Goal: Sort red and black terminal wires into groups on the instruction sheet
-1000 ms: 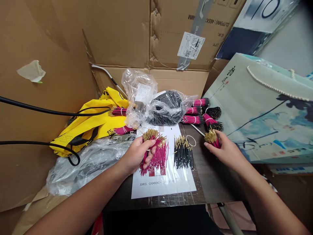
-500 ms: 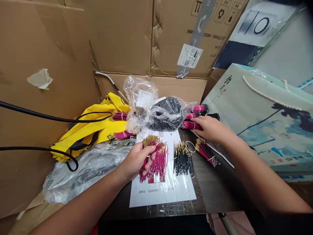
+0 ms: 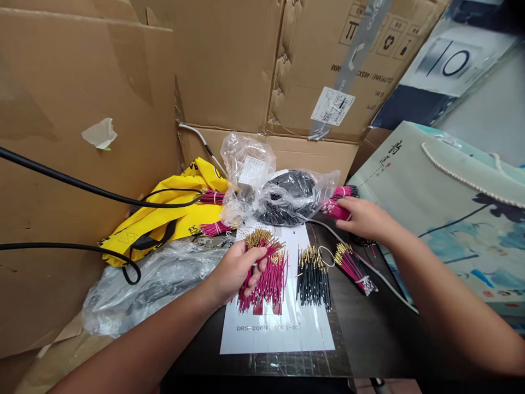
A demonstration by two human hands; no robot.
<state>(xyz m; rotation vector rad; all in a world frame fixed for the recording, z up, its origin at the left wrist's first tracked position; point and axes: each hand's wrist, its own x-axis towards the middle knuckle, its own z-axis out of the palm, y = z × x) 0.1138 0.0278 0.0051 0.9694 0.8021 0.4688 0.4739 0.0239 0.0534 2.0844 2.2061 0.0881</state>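
Note:
My left hand (image 3: pixel 241 268) is closed around a bundle of red wires (image 3: pixel 259 239) with gold terminals. It sits over a spread of loose red wires (image 3: pixel 273 279) on a printed sheet (image 3: pixel 279 340). Beside them lies a group of black wires (image 3: pixel 314 282), also gold-tipped. My right hand (image 3: pixel 365 219) grips a bundle of pink-red wires (image 3: pixel 334 210) by its right end, near the clear bag. Just right of the sheet rests a tied bundle of red and black wires (image 3: pixel 355 268). A darker bundle (image 3: pixel 364 241) is partly hidden under my right wrist.
A clear plastic bag of black cable (image 3: pixel 287 197) lies at the back. Yellow bag (image 3: pixel 164 219), crumpled plastic (image 3: pixel 143 284) and tied red bundles (image 3: pixel 213 229) are at left. Cardboard (image 3: pixel 229 71) walls the back; a pale gift bag (image 3: pixel 455 219) stands right. A white cable (image 3: pixel 369 262) crosses the table.
My right hand has taken up a pink-red bundle from beside the clear bag, and the bundle has turned and blurred. My left hand keeps its hold. The whole view has shifted slightly.

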